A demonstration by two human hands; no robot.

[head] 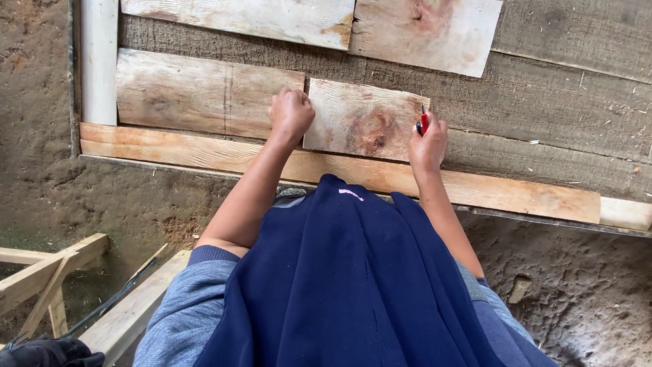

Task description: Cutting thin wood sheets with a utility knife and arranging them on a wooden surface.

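- Person stands at a rough workbench (543, 102), seen from above, dark blue apron (339, 285) over grey-blue sleeves.
- Left hand (291, 114) is balled into a fist, fingers curled tight, knuckles pressing down at the left edge of a short knotty board (363, 121). Whether anything sits inside the fist, cannot tell.
- Right hand (428, 141) sits at the right edge of that same board, fingers wrapped around a red-and-black pen-like marker (423, 121); its tip sticks up past the knuckles, touching or just above the board's right end, can't say which.
- Knotty board lies flat on the bench between the two hands, dark reddish knot near its middle, slightly tilted.
- Just left of it, touching or nearly so, a longer pale board (204, 95) lies flat.
- Long light plank (509, 190) runs along the near edge of the bench, under both wrists, just below the knotty board.
- Two more pale boards at the top: one wide (244, 17), one with a pinkish knot (428, 30), side by side, well apart from the hands.
- White upright strip (100, 61) at the bench's left end.
- Dirt floor (81, 197) around; wooden sawhorse frame (41, 272) lower left, well away.
- Small wood offcut (519, 289) on the ground lower right.
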